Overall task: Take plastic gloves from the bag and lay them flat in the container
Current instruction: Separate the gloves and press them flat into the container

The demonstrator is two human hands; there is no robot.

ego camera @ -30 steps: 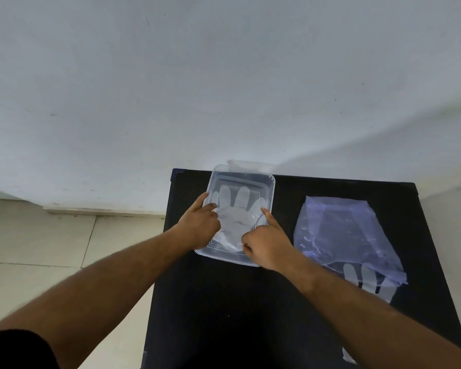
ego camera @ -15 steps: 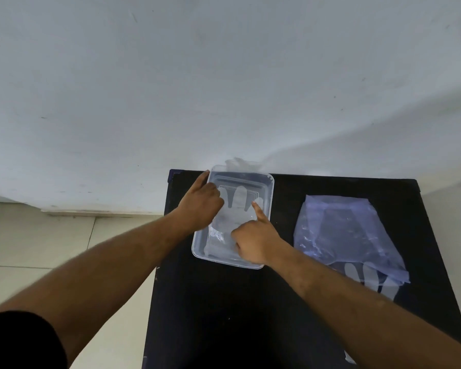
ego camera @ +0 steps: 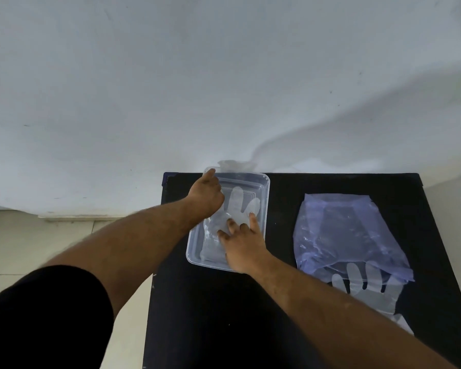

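Observation:
A clear plastic container (ego camera: pixel 264 198) stands at the back left of a black table (ego camera: pixel 224 315). A translucent plastic glove (ego camera: pixel 237 202) lies inside it, fingers pointing to the far side. My left hand (ego camera: pixel 205 194) rests over the container's far-left part, its index finger at the rim's corner. My right hand (ego camera: pixel 241 245) lies inside the container, fingers spread and pressed flat on the glove's palm. To the right lies a bluish plastic bag (ego camera: pixel 341 233), with more gloves (ego camera: pixel 367 286) sticking out of its near opening.
A white wall (ego camera: pixel 224 75) rises right behind the table. Pale floor tiles (ego camera: pixel 37 249) show to the left of the table. A crumpled bit of clear plastic (ego camera: pixel 232 165) sits behind the container against the wall.
My left hand has slid to the container's far-left corner. My right hand has gone from a pointing finger to spread fingers pressing on the glove.

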